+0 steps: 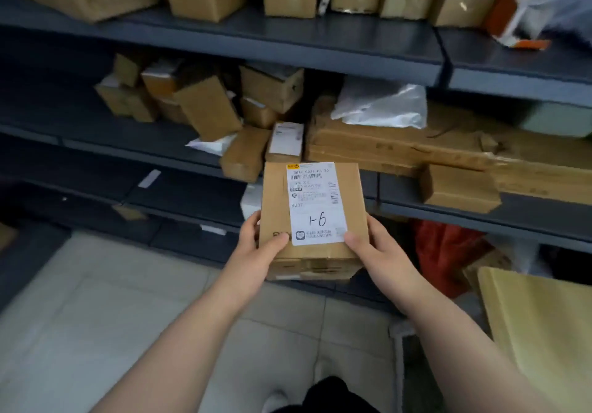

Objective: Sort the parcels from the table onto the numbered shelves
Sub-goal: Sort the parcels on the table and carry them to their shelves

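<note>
Both hands, left hand [256,247] and right hand [374,246], grasp the parcel [312,220] marked 1-6 near the shelves [288,44]; next, I judge, find its numbered shelf.

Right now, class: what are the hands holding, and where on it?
Both hands hold the labelled cardboard parcel at its near end: left hand on the left edge, right hand on the right, thumbs on top.

hands 2: left hand [256,249], right hand [374,249] | held parcel [354,198] 1 | label [315,204] 1 | silver bag [381,105] 1
</note>
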`<control>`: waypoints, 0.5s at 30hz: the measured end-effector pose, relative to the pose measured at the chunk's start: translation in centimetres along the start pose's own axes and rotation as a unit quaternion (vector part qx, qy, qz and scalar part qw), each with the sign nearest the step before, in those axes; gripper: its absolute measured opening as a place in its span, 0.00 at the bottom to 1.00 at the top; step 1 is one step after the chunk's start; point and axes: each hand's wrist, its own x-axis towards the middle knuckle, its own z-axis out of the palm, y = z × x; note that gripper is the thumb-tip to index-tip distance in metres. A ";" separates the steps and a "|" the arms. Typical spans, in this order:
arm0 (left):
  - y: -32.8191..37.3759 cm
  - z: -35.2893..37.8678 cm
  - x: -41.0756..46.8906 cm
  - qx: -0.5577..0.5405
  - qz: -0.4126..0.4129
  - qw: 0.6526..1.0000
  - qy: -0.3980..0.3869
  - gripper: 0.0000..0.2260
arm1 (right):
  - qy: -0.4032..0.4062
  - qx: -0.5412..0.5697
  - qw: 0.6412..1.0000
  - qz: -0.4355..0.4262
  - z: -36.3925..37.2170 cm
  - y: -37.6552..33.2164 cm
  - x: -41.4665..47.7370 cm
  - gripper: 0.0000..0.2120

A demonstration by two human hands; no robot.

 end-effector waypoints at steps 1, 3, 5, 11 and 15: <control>0.0 -0.8 0.0 -0.011 0.001 1.000 0.028 0.24 | -0.025 -0.008 1.000 -0.005 0.8 -0.7 1.1 0.27; 0.0 -2.4 -0.1 -0.036 0.000 0.996 0.080 0.25 | -0.080 -0.023 0.996 -0.019 2.3 -2.2 3.0 0.25; 0.2 -3.7 -0.5 -0.060 0.000 0.990 0.129 0.26 | -0.132 -0.034 0.990 -0.034 3.6 -3.7 4.7 0.25; -0.1 -5.5 -2.9 -0.121 0.010 0.957 0.263 0.29 | -0.285 -0.055 0.954 -0.073 7.6 -6.3 8.3 0.20; -1.8 -6.6 -5.7 -0.138 0.012 0.929 0.342 0.30 | -0.387 -0.085 0.913 -0.099 11.7 -6.7 8.9 0.26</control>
